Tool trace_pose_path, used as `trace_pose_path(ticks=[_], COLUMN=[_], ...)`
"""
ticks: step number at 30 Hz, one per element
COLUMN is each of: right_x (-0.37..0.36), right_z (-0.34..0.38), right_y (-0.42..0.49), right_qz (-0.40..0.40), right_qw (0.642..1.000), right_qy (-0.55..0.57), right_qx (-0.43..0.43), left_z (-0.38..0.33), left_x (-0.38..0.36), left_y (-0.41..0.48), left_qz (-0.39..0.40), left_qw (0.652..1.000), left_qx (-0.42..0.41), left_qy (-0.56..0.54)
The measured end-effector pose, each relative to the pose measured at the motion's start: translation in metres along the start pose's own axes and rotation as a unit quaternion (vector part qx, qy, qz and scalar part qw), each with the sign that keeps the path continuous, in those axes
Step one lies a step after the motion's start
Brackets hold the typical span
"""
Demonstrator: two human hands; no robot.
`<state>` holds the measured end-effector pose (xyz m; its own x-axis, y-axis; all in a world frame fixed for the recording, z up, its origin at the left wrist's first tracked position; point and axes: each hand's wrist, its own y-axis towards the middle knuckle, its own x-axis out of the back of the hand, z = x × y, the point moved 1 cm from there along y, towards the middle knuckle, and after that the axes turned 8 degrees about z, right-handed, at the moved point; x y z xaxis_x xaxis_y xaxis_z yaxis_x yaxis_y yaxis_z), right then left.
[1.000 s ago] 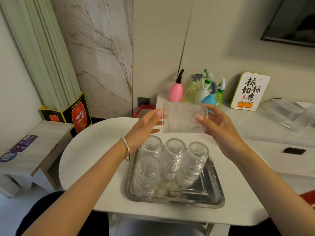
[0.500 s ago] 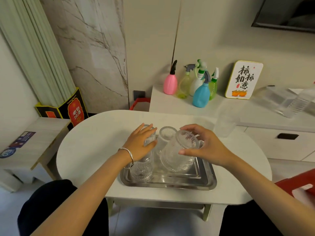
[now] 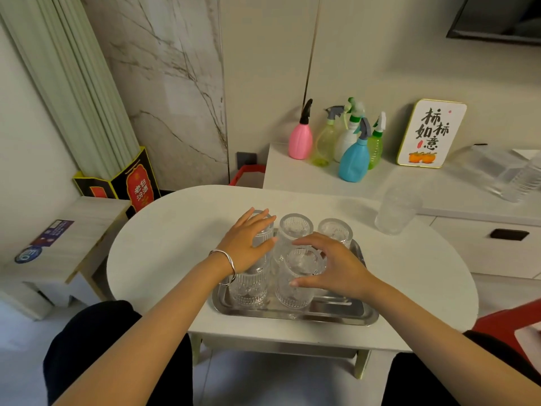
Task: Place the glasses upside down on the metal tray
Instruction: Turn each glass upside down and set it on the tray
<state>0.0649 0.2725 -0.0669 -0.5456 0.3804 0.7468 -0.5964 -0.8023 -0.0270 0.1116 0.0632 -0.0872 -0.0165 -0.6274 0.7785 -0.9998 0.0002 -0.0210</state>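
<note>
Glasses (image 3: 295,230) stand inverted on the metal tray (image 3: 336,313) — right hand (image 3: 333,268) fingers curl around the front-middle glass (image 3: 297,281), left hand (image 3: 248,244) rests flat, fingers spread, gripping nothing.

Glass (image 3: 295,281): formerly held tilted midair; now inverted on tray (image 3: 336,313), front row, right hand (image 3: 336,268) cupping it.

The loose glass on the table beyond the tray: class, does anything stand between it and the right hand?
Nothing visible does. The loose glass stands alone on the table, right of the tray; bare tabletop separates it from the right hand.
</note>
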Motion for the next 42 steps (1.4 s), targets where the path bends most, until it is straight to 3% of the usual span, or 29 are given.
trace_pose_path(ticks=[23,29,33,38,42], right_x=[-0.015,-0.012,0.003,0.055,0.108], right_z=[0.003,0.004,0.007,-0.004,-0.049], right_y=[0.001,0.002,0.001,0.0,0.002], right_qz=[-0.052,-0.035,-0.03,-0.104,-0.218], right_qw=[0.997,0.995,0.999,0.99,0.968], right_qy=[-0.049,-0.09,-0.036,0.088,0.112], right_qx=[0.015,0.017,0.017,0.019,-0.046], left_z=[-0.001,-0.009,-0.018,-0.034,-0.05], left_x=[-0.001,0.01,0.018,0.02,0.014], left_y=[0.003,0.007,0.019,0.044,0.071], left_qz=[-0.009,-0.045,-0.051,-0.019,0.022], left_qw=[0.999,0.999,0.999,1.0,0.999], left_qx=[0.006,-0.011,-0.016,-0.023,-0.021], left_qy=[0.033,0.017,0.003,0.0,-0.015])
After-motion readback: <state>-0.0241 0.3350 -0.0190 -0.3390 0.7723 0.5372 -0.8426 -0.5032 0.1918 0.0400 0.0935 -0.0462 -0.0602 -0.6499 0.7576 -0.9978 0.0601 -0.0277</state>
